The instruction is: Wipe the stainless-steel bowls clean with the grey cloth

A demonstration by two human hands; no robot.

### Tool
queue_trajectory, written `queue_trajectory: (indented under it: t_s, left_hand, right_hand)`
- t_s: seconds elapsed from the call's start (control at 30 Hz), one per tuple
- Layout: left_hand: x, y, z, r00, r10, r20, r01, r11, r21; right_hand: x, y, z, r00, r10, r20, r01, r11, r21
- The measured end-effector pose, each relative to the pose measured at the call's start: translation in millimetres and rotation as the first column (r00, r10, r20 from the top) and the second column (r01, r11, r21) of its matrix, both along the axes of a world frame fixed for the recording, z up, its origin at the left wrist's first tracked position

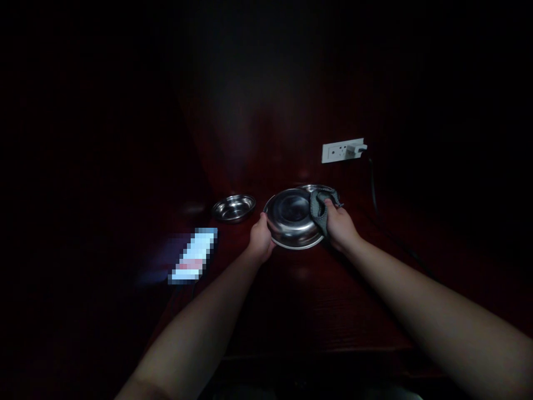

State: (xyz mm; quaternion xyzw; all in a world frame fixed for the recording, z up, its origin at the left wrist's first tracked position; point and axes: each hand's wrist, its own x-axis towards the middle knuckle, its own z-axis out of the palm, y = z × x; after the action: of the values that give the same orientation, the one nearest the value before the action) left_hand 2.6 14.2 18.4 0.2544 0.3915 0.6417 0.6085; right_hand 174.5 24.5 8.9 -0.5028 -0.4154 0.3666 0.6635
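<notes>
A shiny metal plate (291, 214) is held up over the dark red table, its underside turned toward me. My left hand (261, 240) grips its left rim, thumb on the near face. At the plate's right edge, my right hand (339, 225) is closed on a grey-green cloth (320, 214), which lies against the metal. Behind the held plate, another metal dish (314, 188) shows only its far rim; the rest is hidden. To the left, a round metal dish (234, 209) sits on the table, hollow side up.
A lit, pixelated screen (194, 256) is at the table's left. On the back wall is a white socket panel (342, 150) with a plug in it, and a dark cable (373, 189) runs down to the right. The table's front edge (325, 351) is dim; the surroundings are dark.
</notes>
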Motion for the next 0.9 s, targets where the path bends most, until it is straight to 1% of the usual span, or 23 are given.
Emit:
queue_trajectory:
  t_s: [0.07,0.2,0.37,0.53,0.63,0.77,0.9]
  left_hand:
    - [-1.2,0.6,0.6,0.999,-0.005,-0.051,0.004,1.000,-0.015]
    - [-4.7,3.2,-0.9,0.983,0.015,-0.182,-0.021,0.999,-0.032]
    - [-9.9,7.8,-4.9,0.932,0.049,-0.359,-0.067,0.997,-0.038]
    - [-14.0,8.7,-4.6,0.915,0.057,-0.399,-0.059,0.998,0.006]
    - [-16.2,8.1,-4.3,0.907,0.054,-0.418,-0.044,0.998,0.033]
    - [-19.1,6.4,-3.7,0.883,0.020,-0.468,-0.004,0.999,0.035]
    - [-21.2,3.4,-1.0,0.864,-0.023,-0.502,0.043,0.999,0.029]
  right_hand:
    - [0.4,-0.6,0.4,1.000,-0.015,0.019,0.015,1.000,0.001]
    - [0.2,0.1,-1.0,0.999,0.023,0.030,-0.024,0.999,0.028]
    - [-1.6,-3.9,2.2,0.999,0.029,0.027,-0.029,0.999,-0.015]
    - [-1.5,-6.2,4.3,0.998,0.030,0.053,-0.028,0.999,-0.038]
    - [-0.8,-5.6,4.8,0.997,0.061,0.047,-0.058,0.996,-0.063]
    - [0.0,-6.4,7.7,0.995,0.096,0.026,-0.092,0.989,-0.117]
    - [0.5,-8.4,11.1,0.993,0.120,0.025,-0.115,0.985,-0.130]
